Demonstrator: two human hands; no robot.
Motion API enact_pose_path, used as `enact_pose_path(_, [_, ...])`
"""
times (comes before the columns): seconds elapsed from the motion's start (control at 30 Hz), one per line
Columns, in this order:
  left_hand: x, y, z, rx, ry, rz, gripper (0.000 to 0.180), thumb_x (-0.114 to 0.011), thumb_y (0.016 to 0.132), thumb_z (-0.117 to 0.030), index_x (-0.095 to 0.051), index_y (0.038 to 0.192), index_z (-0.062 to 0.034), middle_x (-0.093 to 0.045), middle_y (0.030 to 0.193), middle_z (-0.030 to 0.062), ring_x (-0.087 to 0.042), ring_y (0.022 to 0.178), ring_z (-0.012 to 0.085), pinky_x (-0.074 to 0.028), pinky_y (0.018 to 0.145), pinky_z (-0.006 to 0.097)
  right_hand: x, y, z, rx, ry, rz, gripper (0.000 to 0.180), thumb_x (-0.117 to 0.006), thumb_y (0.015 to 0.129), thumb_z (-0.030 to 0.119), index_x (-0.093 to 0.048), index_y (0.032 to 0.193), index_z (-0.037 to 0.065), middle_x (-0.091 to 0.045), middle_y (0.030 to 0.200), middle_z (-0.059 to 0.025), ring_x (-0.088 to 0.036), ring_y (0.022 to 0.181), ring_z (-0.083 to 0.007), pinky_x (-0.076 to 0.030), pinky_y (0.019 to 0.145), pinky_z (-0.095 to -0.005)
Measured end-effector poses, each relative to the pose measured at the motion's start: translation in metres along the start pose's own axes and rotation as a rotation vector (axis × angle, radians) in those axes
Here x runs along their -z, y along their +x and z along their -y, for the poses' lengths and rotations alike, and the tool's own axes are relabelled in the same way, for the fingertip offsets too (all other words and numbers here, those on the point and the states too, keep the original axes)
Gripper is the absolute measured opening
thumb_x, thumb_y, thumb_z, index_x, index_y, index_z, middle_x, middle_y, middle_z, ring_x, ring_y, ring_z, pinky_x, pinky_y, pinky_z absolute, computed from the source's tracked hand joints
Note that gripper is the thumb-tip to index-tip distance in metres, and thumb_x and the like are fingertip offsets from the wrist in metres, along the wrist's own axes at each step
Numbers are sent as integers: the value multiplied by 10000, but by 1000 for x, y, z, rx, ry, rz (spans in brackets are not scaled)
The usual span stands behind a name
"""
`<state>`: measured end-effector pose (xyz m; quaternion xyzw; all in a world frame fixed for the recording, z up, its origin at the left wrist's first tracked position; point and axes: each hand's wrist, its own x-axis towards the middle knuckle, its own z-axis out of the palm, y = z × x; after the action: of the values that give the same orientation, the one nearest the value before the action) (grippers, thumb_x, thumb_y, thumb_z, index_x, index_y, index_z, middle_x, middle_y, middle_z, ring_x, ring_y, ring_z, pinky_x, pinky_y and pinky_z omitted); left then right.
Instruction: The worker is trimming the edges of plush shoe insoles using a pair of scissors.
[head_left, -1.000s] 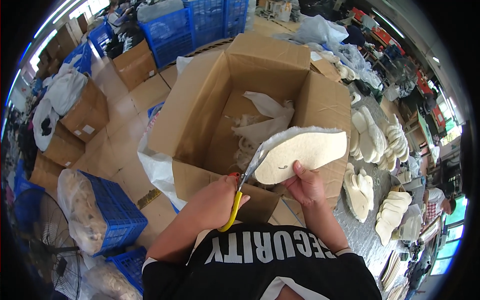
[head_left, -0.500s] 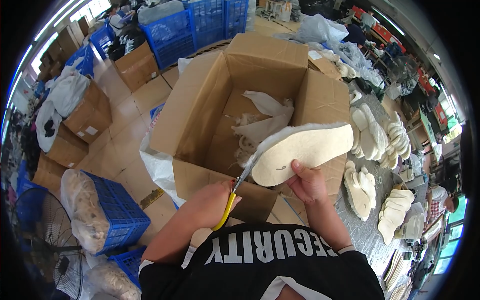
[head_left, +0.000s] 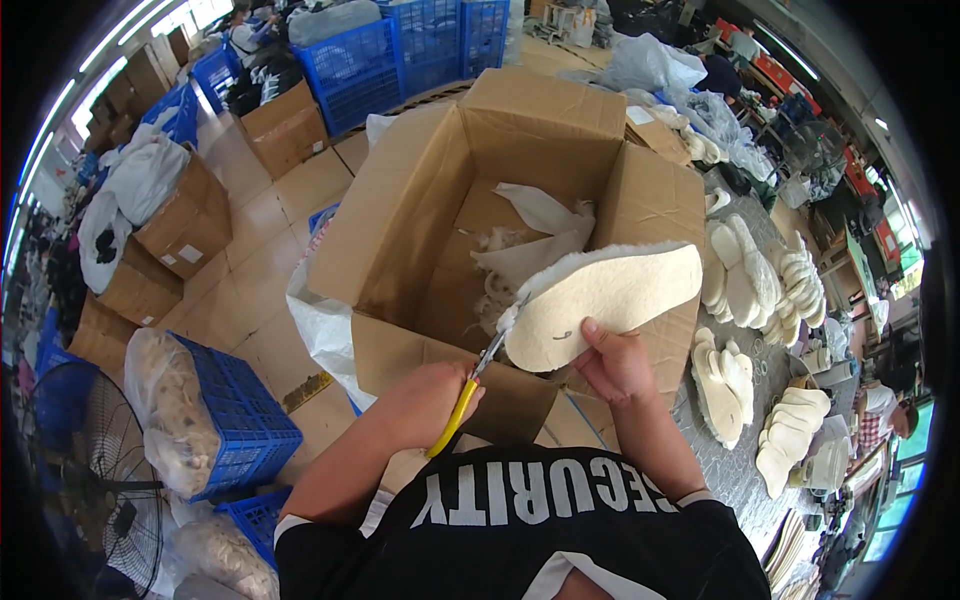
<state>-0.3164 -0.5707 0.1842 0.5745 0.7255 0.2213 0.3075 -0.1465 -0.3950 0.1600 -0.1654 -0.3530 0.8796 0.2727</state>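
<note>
My left hand (head_left: 440,392) is closed around the yellow handles of a pair of scissors (head_left: 456,418). The metal blades (head_left: 487,355) point up and away, their tips at the left end of a cream fleece insole (head_left: 608,305). My right hand (head_left: 618,365) grips that insole by its near edge, thumb flat on the smooth face and fingers hidden underneath. White fluffy pile shows along the insole's far edge. Under both hands stands an open cardboard box (head_left: 420,210), with pale fabric scraps (head_left: 545,225) and tufts of trimmed fleece (head_left: 492,295) on its bottom.
To the right, a grey table (head_left: 690,455) bears several piles of insoles (head_left: 722,385). At the left are a blue crate (head_left: 255,425) with a plastic bag, a standing fan (head_left: 90,480) and cardboard boxes (head_left: 185,225). More blue crates (head_left: 350,70) stand at the back.
The scissors have shifted slightly along the insole's left end, and their blades look more closed. The insole is held in nearly the same place. The whole view has moved a little.
</note>
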Motion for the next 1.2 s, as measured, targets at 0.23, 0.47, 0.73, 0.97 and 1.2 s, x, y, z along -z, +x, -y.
enact_pose_path(0.23, [-1, 3, 4, -54, -39, 18, 269, -512, 856, -238, -512, 882, 29, -565, 800, 233, -547, 771, 393, -428, 685, 437, 2, 0, 1, -27, -23, 23, 472, -560, 827, 34, -387, 1265, 61, -507, 1206, -129, -504, 1112, -293, -434, 913, -456])
enact_pose_path(0.47, [-1, 8, 9, -139, -27, 8, 270, -511, 857, -236, -502, 855, 34, -560, 746, 209, -574, 716, 347, -446, 644, 398, 6, 6, 2, -17, -11, 40, 475, -567, 816, 24, -396, 1259, 54, -509, 1208, -125, -501, 1117, -289, -421, 933, -444])
enact_pose_path(0.73, [4, 28, 17, -94, -1423, 540, 421, -508, 879, -404, -560, 888, 14, -580, 716, 96, -610, 619, 203, -500, 559, 326, 10, 18, 5, 10, 19, -34, 467, -538, 832, 40, -360, 1264, 36, -498, 1203, -147, -514, 1095, -303, -449, 893, -464])
enact_pose_path(0.97, [-2, 46, 31, 66, -1522, 285, 351, -512, 890, -309, -542, 951, 36, -592, 777, 140, -609, 646, 224, -517, 606, 336, 15, 16, 15, 9, 49, -102, 464, -512, 854, 77, -339, 1283, 50, -476, 1231, -150, -490, 1122, -322, -422, 922, -493])
enact_pose_path(1.2, [3, 75, 4, -46, -1392, -239, 251, -699, 744, -88, -512, 888, -3, -568, 694, 65, -568, 566, 140, -457, 508, 245, 10, 13, 10, -9, -19, -10, 542, -575, 810, 70, -334, 1295, 43, -465, 1251, -139, -464, 1151, -315, -382, 965, -463])
